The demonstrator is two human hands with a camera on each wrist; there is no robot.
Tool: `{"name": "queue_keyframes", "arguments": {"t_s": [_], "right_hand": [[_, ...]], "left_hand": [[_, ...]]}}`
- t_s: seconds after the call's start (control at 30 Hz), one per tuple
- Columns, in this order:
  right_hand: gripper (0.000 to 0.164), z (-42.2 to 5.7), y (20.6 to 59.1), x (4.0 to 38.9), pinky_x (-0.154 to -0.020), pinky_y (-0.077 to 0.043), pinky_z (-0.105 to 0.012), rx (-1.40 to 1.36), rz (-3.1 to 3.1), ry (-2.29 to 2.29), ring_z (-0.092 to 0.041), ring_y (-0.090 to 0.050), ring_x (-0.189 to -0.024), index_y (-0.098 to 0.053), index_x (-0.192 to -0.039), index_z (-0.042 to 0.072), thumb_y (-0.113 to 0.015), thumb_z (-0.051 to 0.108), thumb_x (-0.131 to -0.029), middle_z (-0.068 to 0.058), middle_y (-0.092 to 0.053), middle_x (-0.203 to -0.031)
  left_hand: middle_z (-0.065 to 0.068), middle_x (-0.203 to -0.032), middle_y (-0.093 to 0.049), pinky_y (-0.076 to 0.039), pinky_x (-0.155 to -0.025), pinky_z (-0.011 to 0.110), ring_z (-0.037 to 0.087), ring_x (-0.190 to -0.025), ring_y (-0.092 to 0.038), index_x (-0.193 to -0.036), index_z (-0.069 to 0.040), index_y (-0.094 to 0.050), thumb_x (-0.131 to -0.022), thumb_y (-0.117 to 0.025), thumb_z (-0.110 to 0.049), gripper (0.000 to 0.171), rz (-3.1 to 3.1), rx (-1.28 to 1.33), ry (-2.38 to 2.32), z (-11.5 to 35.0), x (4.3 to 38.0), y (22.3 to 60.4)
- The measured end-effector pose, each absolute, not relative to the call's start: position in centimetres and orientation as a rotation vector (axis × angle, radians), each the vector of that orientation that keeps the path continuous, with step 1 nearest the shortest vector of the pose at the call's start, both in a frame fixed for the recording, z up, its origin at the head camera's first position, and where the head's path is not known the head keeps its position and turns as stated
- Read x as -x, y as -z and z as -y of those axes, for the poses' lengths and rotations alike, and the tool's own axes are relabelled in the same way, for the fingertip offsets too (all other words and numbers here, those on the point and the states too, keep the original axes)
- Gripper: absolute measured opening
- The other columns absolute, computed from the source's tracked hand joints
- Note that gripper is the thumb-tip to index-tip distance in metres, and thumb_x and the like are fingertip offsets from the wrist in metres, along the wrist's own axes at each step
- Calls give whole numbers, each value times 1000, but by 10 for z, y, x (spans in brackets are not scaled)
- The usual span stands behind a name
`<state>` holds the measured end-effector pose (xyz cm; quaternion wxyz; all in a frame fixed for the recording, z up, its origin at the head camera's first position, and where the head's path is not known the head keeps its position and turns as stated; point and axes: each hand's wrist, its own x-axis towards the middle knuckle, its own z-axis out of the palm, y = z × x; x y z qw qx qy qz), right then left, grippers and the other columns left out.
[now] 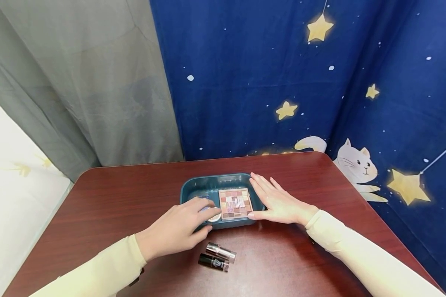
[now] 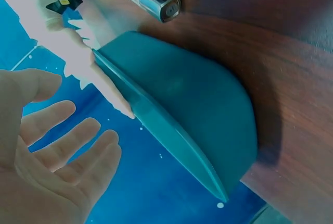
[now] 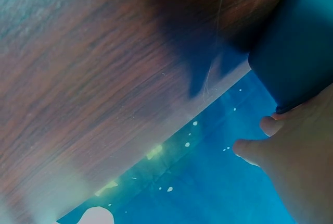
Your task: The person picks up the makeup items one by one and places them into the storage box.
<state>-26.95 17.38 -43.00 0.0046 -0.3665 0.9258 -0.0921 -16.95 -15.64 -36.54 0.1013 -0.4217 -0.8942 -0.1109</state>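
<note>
A dark teal plastic basket (image 1: 215, 180) stands on the table, with an eyeshadow palette (image 1: 235, 203) lying in its right half. Over the basket's left front edge reaches my left hand (image 1: 180, 227), its fingers loosely bent beside a small round white item (image 1: 216, 217) that they partly hide. In the left wrist view this hand (image 2: 67, 166) has nothing between its spread fingers. My right hand (image 1: 278, 202) rests at the basket's right rim, fingers extended and thumb near the palette's corner. The right wrist view shows that hand (image 3: 299, 151) against the basket's outer wall (image 3: 302, 41).
Two lipstick-like tubes lie on the table in front of the basket: a silver and clear one (image 1: 221, 251) and a black one (image 1: 213, 262). The brown table (image 1: 134, 194) ends at a rounded back edge, with grey and star-patterned blue curtains (image 1: 245, 82) behind it.
</note>
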Motion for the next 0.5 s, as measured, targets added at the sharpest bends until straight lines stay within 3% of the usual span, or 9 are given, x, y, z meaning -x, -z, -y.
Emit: {"name": "queue_keyframes", "arguments": {"t_s": [0.5], "right_hand": [[112,-173,430,268,-120,-4,-56,1154,-2897,315,-24,-6,-154,-14,-162,6,-43,83,-86,0,3,-169]], "left_hand": [[-9,-111,-58,-51,-79,24,7,-100,-49,-128,-21,-66,-92,-68,-20,36,2517,1423,371,144,145,378]]}}
